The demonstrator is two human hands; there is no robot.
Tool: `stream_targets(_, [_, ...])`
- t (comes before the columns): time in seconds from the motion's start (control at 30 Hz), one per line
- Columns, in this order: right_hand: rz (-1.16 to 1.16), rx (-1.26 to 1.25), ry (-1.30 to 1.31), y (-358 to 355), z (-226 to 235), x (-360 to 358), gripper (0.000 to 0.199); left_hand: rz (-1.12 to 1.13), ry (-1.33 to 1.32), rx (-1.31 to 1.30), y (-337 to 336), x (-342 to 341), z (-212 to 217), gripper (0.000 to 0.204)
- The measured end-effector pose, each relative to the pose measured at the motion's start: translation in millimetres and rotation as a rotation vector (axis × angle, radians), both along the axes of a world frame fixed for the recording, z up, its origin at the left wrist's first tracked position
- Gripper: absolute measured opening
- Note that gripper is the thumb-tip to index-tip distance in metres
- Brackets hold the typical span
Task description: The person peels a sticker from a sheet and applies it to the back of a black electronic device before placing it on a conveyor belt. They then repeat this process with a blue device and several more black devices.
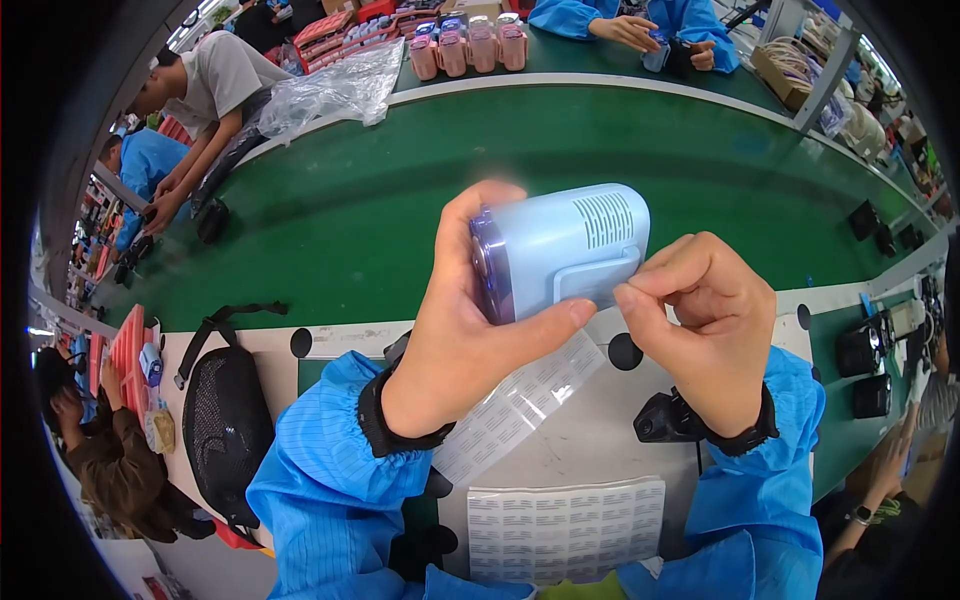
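Nearest, at the lower edge of the view, lay a sheet of small white labels (565,530) on the grey worktop (600,440), most of its rows looking full. Just beyond it ran a loose strip of labels (520,405), slanting up under the left wrist. Beside that, under the right wrist, sat a small black camera-like unit (668,420).

Above these, held up off the worktop between both hands: a pale blue gadget (560,250), boxy, with a vent grille on top and a clip on the face turned towards the wearer. Gripped in the left hand (470,330), closed around its purple-tinted end, fingers over the top and thumb stretched along the lower edge. Met at that same lower edge by the right hand (705,320), fingers curled in, thumb and forefinger pinched together against the clip. Could not tell whether a label sat between those fingertips or was already stuck on; none showed on the visible faces. Judged from this as mid-way through labelling this one piece, with the pressing down not yet shown as done.

To the left lay a black mesh pouch (225,420). Further off stretched the green belt (400,200), then a crumpled clear plastic bag (330,90) and a row of pink gadgets (468,45). At the far rim worked other people in blue and grey sleeves
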State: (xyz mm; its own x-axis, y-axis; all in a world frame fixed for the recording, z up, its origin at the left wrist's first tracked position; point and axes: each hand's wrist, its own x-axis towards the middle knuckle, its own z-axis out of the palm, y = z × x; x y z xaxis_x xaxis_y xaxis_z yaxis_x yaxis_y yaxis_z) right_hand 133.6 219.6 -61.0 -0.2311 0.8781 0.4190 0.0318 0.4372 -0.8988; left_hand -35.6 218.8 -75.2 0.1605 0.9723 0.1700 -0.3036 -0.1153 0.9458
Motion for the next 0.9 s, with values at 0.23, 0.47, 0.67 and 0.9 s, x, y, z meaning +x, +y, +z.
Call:
stream_targets(0.23, [-0.034,-0.035,-0.021,-3,1,-1,0.011,0.035,0.028,0.022,0,2,-1,0.069])
stream_targets(0.47, [-0.134,0.195,-0.143,-2,-6,0,0.013,0.053,0.014,0.030,-2,5,-3,0.068])
stream_targets(0.67, [-0.195,0.413,-0.206,11,-12,2,0.020,0.068,-0.012,0.026,-2,10,0,0.067])
stream_targets(0.9, [-0.075,0.021,0.277,33,-21,4,0.049,-0.043,-0.141,-0.138,2,15,-5,0.058])
